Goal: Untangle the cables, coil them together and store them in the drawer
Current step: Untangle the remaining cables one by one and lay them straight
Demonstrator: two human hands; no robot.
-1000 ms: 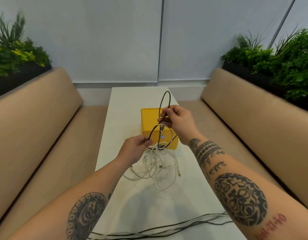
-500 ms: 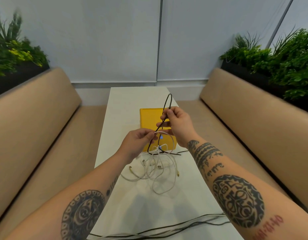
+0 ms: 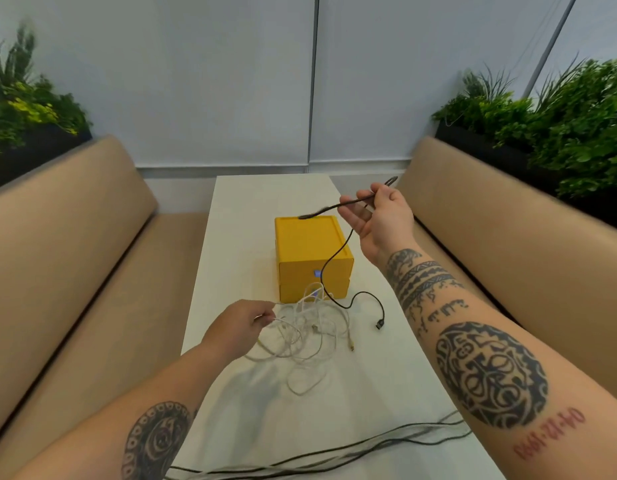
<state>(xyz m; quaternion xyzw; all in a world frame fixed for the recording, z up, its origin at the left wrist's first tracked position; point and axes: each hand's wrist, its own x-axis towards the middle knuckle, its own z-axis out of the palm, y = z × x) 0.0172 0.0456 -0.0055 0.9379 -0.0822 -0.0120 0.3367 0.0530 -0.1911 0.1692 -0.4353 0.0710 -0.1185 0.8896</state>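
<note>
Two pinch grips: right hand (image 3: 380, 220) lifts black cable (image 3: 335, 258), left hand (image 3: 237, 327) holds white tangle (image 3: 310, 330). Yank = tighter knots, imo.

A long white table (image 3: 265, 195) runs away from the camera toward a pale grey wall (image 3: 196, 81) made of smooth panels, with a thin vertical seam (image 3: 314, 81) near the middle. A low ledge (image 3: 224, 166) runs along the wall's base. On either side of the table stands a padded tan bench: the left bench (image 3: 57, 237) and the right bench (image 3: 508, 220), backrests facing each other. Behind each backrest is a black planter box (image 3: 490, 150) filled with leafy green plants (image 3: 570, 119). The light is soft and even, leaving only faint shadows on the tabletop.
</note>
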